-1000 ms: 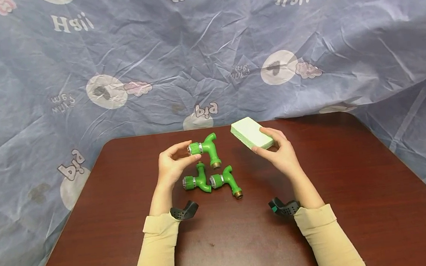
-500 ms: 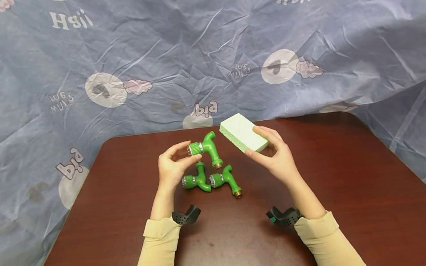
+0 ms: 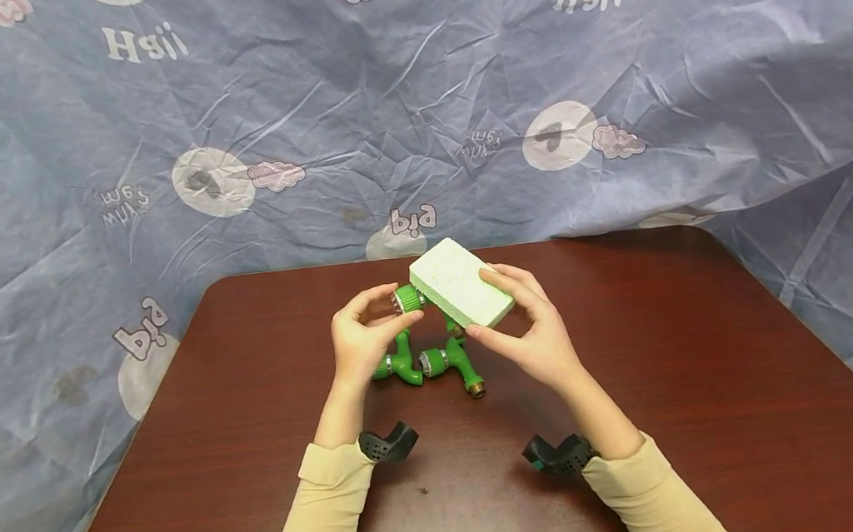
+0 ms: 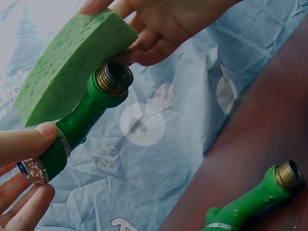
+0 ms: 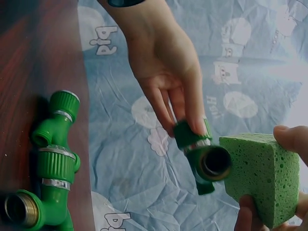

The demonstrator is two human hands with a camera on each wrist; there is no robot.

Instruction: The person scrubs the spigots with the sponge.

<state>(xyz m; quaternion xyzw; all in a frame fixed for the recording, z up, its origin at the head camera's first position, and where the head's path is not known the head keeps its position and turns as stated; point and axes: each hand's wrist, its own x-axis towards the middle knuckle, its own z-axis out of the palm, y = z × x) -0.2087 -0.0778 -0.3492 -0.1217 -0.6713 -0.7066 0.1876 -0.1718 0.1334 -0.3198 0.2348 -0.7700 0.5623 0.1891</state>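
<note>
My left hand [image 3: 360, 330] pinches the ribbed knob of a green faucet [image 4: 79, 118], lifted above the table. Its brass threaded end faces the camera in the left wrist view. My right hand [image 3: 532, 324] grips a light green sponge [image 3: 461, 280] between thumb and fingers. In the head view the sponge covers most of the held faucet's body. The right wrist view shows the sponge [image 5: 260, 178] right beside the faucet [image 5: 197, 154]; whether they touch I cannot tell. Below the hands, two more green faucets lie on the table: a left one [image 3: 407, 363] and a right one [image 3: 464, 363].
The dark red-brown table [image 3: 666, 347] spreads out on both sides of the arms. Behind it hangs a wrinkled blue-grey printed cloth [image 3: 355, 121]. Black camera mounts sit on the left wrist [image 3: 389, 443] and right wrist [image 3: 557, 454].
My right hand has carried the sponge leftward until it overlaps the held faucet in the head view. My left hand, still holding the faucet, has shifted slightly right.
</note>
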